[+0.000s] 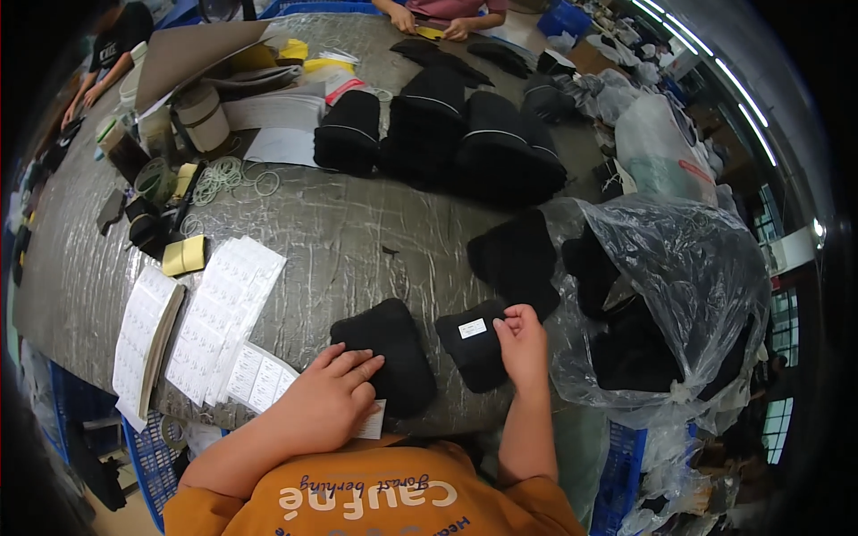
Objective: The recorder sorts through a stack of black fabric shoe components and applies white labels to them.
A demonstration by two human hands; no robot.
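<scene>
My left hand (337,393) lies with its fingers stretched over the left edge of a folded black fabric piece (399,357). A small white printed slip (372,420) sticks out beside that hand at the table's near edge. To the right is a second, smaller black fabric piece (479,359) with a white label (473,329) near its top. My right hand (522,344) pinches this piece at its upper right corner between thumb and forefinger. Just beyond it rests another black piece (518,259). Whether the left hand's thumb presses on anything is hidden.
Label sheets (228,313) and a thick stack of them (146,339) lie at left. Tied black bundles (424,121) stand farther back. At right is a clear plastic bag (688,277) with black pieces inside. Across the table another person's hands (438,27) hold something yellow.
</scene>
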